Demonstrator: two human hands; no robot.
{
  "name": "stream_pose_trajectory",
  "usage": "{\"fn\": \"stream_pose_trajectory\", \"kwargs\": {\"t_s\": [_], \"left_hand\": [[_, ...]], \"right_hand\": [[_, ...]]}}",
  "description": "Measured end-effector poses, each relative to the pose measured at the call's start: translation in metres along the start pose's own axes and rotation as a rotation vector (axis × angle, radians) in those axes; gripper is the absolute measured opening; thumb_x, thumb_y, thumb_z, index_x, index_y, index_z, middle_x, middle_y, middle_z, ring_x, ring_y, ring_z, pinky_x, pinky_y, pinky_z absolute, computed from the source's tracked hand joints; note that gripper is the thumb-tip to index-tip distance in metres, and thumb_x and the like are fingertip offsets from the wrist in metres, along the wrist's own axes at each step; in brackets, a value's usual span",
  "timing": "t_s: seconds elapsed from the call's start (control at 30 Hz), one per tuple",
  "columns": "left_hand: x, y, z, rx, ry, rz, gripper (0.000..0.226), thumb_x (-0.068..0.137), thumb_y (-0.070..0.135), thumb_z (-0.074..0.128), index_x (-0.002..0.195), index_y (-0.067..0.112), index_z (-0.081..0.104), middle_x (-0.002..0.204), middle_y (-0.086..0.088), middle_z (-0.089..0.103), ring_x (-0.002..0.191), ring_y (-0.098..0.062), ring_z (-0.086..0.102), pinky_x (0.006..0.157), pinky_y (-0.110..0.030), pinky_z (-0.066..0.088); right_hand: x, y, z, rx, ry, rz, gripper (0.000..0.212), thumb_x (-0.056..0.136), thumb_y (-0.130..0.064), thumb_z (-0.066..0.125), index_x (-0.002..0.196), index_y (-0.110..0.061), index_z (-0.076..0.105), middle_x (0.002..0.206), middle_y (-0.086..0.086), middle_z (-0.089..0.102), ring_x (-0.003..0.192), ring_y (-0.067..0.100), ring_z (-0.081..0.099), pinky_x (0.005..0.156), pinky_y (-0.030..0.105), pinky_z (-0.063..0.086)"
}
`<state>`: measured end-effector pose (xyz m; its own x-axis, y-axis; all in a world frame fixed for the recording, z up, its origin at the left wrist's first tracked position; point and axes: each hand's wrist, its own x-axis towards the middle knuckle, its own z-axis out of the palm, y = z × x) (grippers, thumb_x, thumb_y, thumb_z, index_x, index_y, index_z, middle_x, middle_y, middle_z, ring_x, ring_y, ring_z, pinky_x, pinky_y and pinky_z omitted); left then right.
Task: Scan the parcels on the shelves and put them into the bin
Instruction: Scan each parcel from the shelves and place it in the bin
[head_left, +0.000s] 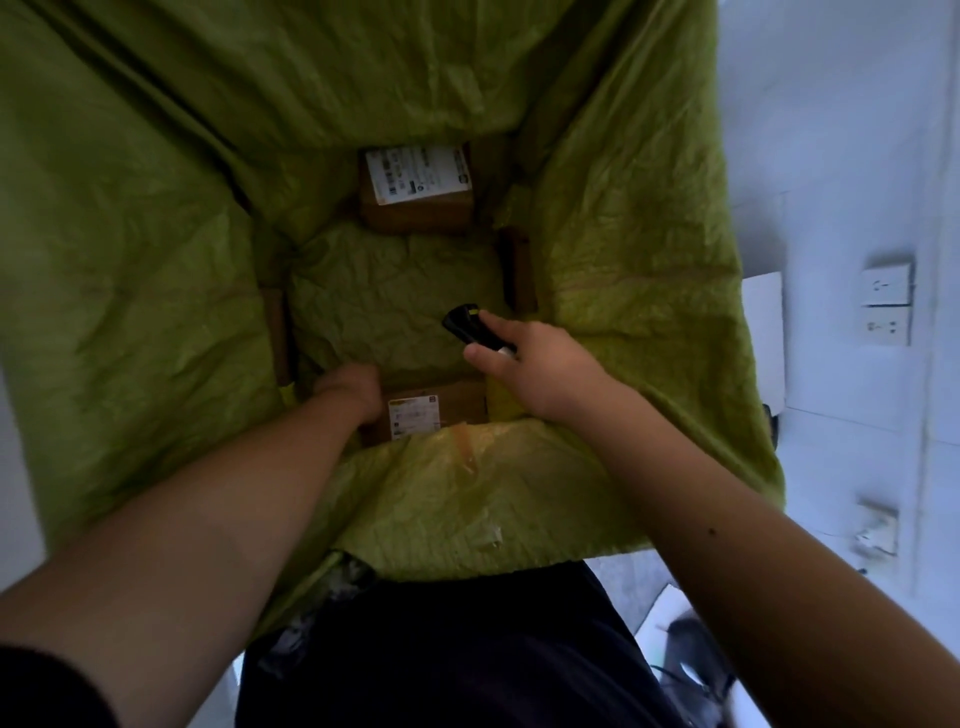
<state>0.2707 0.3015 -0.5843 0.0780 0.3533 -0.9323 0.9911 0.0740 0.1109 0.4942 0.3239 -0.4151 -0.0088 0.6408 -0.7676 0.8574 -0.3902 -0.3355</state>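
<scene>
parcel (431, 410) under left hand (353, 389) in bin (130, 260); label print unreadable.

This looks like a parcel-handling room. A deep bin (649, 249) lined with green plastic holds brown cardboard parcels (415, 192) bearing printed shipping labels (415, 169). A black handheld scanner (470, 327) is in use. Plain white walls with power sockets (885, 304) stand beside the bin.
</scene>
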Motion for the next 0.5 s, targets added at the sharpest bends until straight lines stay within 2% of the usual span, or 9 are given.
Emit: {"fn": "stream_pose_trajectory", "kwargs": {"t_s": [0.1, 0.23, 0.37, 0.5], "left_hand": [[-0.014, 0.001, -0.009, -0.015, 0.007, -0.007, 0.035, 0.098, 0.031, 0.064, 0.128, 0.013, 0.066, 0.133, -0.013, 0.065, 0.118, -0.029, 0.065, 0.098, -0.039, 0.056], [-0.042, 0.003, -0.023, -0.015, 0.097, -0.02, 0.033, 0.099, 0.033, 0.06, 0.127, 0.016, 0.066, 0.132, -0.011, 0.065, 0.117, -0.028, 0.065, 0.092, -0.036, 0.055], [-0.077, 0.009, -0.037, -0.028, 0.212, -0.041, 0.038, 0.1, 0.036, 0.055, 0.131, 0.017, 0.066, 0.135, -0.011, 0.064, 0.121, -0.029, 0.063, 0.102, -0.042, 0.055], [-0.12, 0.02, -0.045, -0.058, 0.336, -0.063, 0.042, 0.101, 0.044, 0.053, 0.134, 0.02, 0.062, 0.137, -0.01, 0.061, 0.123, -0.031, 0.06, 0.102, -0.045, 0.053]], "right_hand": [[-0.004, 0.001, -0.001, -0.053, 0.027, -0.01, 0.071, 0.097, -0.058, 0.059, 0.159, -0.036, 0.034, 0.143, 0.005, 0.06, 0.118, 0.023, 0.062, 0.094, 0.038, 0.054], [-0.01, 0.003, -0.004, -0.167, 0.072, -0.021, 0.071, 0.097, -0.055, 0.06, 0.16, -0.04, 0.03, 0.135, 0.009, 0.06, 0.104, 0.024, 0.064, 0.087, 0.04, 0.057], [-0.022, 0.007, -0.013, -0.203, 0.124, -0.052, 0.073, 0.096, -0.062, 0.056, 0.16, -0.039, 0.029, 0.139, 0.01, 0.059, 0.112, 0.027, 0.063, 0.092, 0.045, 0.057], [-0.038, 0.012, -0.023, -0.202, 0.164, -0.102, 0.073, 0.096, -0.066, 0.051, 0.16, -0.038, 0.028, 0.139, 0.01, 0.059, 0.115, 0.028, 0.062, 0.095, 0.048, 0.056]]}}
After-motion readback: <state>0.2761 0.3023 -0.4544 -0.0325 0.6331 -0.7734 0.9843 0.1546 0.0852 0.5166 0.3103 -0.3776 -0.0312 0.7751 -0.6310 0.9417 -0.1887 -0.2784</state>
